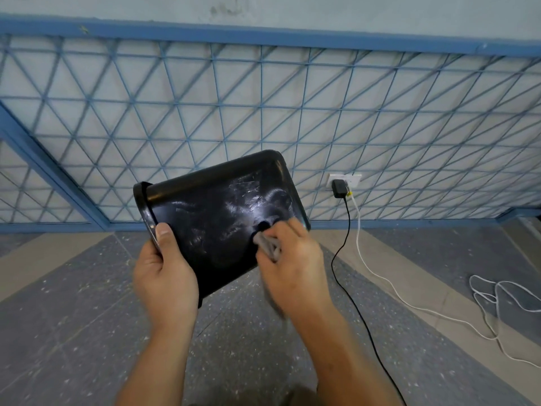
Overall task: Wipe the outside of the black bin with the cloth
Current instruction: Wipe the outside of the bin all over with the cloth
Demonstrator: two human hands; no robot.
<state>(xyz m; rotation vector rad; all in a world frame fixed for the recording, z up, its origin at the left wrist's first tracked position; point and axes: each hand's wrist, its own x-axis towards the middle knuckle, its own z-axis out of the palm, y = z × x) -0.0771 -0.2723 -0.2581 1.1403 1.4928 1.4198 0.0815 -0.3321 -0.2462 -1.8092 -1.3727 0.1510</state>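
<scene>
Black bin (216,212) gripped by left hand (165,276) (rim edge); right hand (292,268) clutching grey cloth (268,244) against it

Single head-worn wide-angle view, facing forward and down; close on the hands.

Both forearms enter from bottom centre; left hand (164,273) and right hand (292,268) meet mid-frame around the black bin (216,206); blue grille (263,112) fills the upper frame, bowed by the lens; speckled floor (73,332) across the bottom.

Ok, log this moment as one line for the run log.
wiping | left hand grips black bin rim, bin held up | right hand presses grey cloth on outer wall | smears visible
</scene>
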